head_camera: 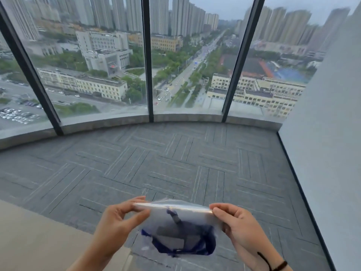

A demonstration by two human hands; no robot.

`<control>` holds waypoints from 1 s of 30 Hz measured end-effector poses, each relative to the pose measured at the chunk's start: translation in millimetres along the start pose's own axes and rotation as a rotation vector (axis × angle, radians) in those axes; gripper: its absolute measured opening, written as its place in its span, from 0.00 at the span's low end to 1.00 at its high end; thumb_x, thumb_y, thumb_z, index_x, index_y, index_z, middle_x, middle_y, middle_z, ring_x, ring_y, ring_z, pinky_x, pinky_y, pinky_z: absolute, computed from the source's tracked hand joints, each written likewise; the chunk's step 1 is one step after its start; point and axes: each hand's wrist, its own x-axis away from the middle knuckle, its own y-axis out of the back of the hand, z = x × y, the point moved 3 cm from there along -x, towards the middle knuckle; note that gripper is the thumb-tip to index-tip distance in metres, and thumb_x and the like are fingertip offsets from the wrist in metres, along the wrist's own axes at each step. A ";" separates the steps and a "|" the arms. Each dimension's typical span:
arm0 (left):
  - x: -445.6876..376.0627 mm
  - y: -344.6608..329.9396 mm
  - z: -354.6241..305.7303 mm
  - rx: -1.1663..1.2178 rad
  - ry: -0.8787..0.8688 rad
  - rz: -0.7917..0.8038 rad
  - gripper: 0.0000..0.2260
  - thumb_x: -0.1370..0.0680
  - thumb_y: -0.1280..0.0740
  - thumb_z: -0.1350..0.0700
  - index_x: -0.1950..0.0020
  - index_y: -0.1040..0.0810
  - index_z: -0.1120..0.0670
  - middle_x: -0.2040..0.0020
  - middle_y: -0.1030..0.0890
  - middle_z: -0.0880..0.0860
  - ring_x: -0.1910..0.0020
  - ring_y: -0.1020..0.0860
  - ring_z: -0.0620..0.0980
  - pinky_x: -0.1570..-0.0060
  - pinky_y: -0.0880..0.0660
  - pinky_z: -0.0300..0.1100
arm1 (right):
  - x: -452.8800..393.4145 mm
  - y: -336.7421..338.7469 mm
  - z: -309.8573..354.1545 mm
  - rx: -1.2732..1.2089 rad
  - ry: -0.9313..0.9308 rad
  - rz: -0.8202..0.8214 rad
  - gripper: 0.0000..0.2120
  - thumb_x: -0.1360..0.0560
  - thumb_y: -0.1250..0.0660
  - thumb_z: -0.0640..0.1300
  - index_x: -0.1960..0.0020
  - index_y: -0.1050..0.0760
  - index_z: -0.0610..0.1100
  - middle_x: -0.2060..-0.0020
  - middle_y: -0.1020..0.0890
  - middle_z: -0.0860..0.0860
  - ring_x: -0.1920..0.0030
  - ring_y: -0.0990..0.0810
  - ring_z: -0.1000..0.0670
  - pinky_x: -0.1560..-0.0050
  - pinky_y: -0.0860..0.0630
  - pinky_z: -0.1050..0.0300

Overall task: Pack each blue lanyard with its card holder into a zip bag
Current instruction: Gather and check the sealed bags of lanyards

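Observation:
A clear zip bag (187,214) hangs in the air in front of me, low in the head view. Inside it lie a coiled blue lanyard (209,244) and a grey card holder (175,237). My left hand (119,222) pinches the left end of the bag's zip strip between thumb and fingers. My right hand (236,223) pinches the right end of the same strip. The strip is stretched straight between the two hands.
A beige tabletop (39,241) fills the lower left corner. Grey carpet tiles (156,163) cover the floor ahead, up to tall windows (97,65) with dark frames. A pale wall (328,153) runs along the right side.

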 end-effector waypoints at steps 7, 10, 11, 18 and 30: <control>-124.2 -28.8 -24.9 0.058 0.014 -0.015 0.04 0.27 0.27 0.58 0.57 0.13 0.56 0.60 0.14 0.59 0.59 0.17 0.55 0.54 0.21 0.46 | -106.1 5.8 80.5 0.107 0.036 0.001 0.07 0.25 0.31 0.36 0.56 0.14 0.40 0.59 0.14 0.42 0.58 0.22 0.46 0.52 0.28 0.51; -175.4 -35.7 -33.7 0.084 0.031 -0.056 0.05 0.26 0.29 0.60 0.57 0.12 0.55 0.58 0.13 0.58 0.57 0.16 0.54 0.53 0.20 0.47 | -154.2 1.2 111.6 0.145 0.091 0.011 0.07 0.24 0.32 0.36 0.54 0.15 0.40 0.57 0.13 0.42 0.60 0.19 0.52 0.53 0.26 0.56; -191.7 -37.1 -35.2 0.082 0.037 -0.076 0.06 0.25 0.29 0.60 0.57 0.12 0.54 0.58 0.13 0.58 0.57 0.16 0.53 0.54 0.20 0.44 | -171.1 -1.0 120.2 0.150 0.100 0.018 0.07 0.24 0.32 0.36 0.53 0.15 0.40 0.57 0.13 0.44 0.61 0.18 0.54 0.53 0.25 0.58; -301.0 -32.6 -45.3 0.052 0.054 -0.233 0.07 0.22 0.31 0.59 0.55 0.13 0.55 0.57 0.14 0.57 0.59 0.17 0.49 0.58 0.20 0.39 | -309.2 -29.6 165.8 0.226 0.118 0.163 0.07 0.23 0.32 0.40 0.51 0.15 0.45 0.56 0.13 0.48 0.57 0.17 0.52 0.49 0.23 0.52; -426.2 36.5 -80.7 0.094 0.029 -0.720 0.07 0.21 0.32 0.57 0.52 0.15 0.56 0.59 0.14 0.53 0.61 0.18 0.46 0.61 0.21 0.38 | -507.1 -175.5 269.1 0.350 0.185 0.601 0.06 0.23 0.32 0.42 0.52 0.15 0.47 0.56 0.13 0.46 0.52 0.16 0.44 0.47 0.19 0.50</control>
